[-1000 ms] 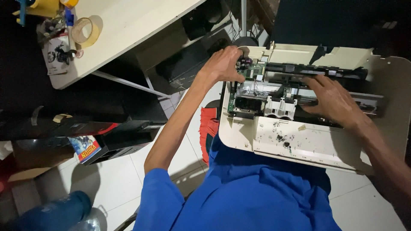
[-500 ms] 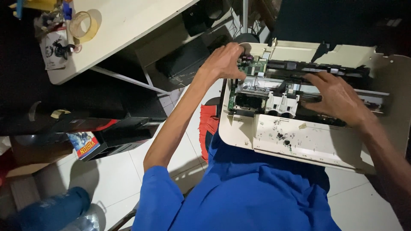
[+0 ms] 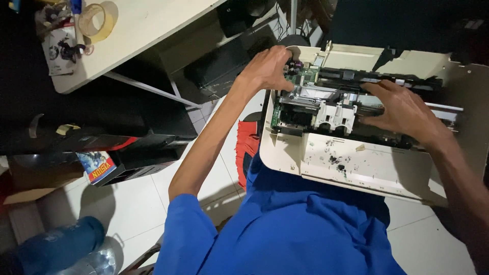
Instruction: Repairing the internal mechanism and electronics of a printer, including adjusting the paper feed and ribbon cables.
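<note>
Far left: pale table [image 3: 147,30] bearing a roll of tape [image 3: 97,21] and small clutter; beneath and beside it, dark boxes and a small colourful printed box [image 3: 97,167] on the white tiled floor [image 3: 137,203]; a blue plastic bottle [image 3: 51,249] lies at the bottom left corner

Centre: left hand [image 3: 267,69], arm stretched out from a blue sleeve [image 3: 188,234], fingers curled down over the near left corner of the mechanism, gripping a part there; the exact part under the fingers cannot be told

Centre to right: opened printer [image 3: 367,163], cream plastic body with its cover off, resting on the person's lap over blue clothing. Front panel flat and pale, spattered with black ink stains [image 3: 336,162]. Inside, left to right: green circuit board [image 3: 276,114] standing along the left edge, a grey-white cartridge carriage [image 3: 333,114] with moulded slots, a long black bar [image 3: 392,79] running across the rear

Right: right hand [image 3: 405,109], fingers spread and slack, laid palm-down on the black inner parts just right of the carriage, pressing rather than grasping
</note>
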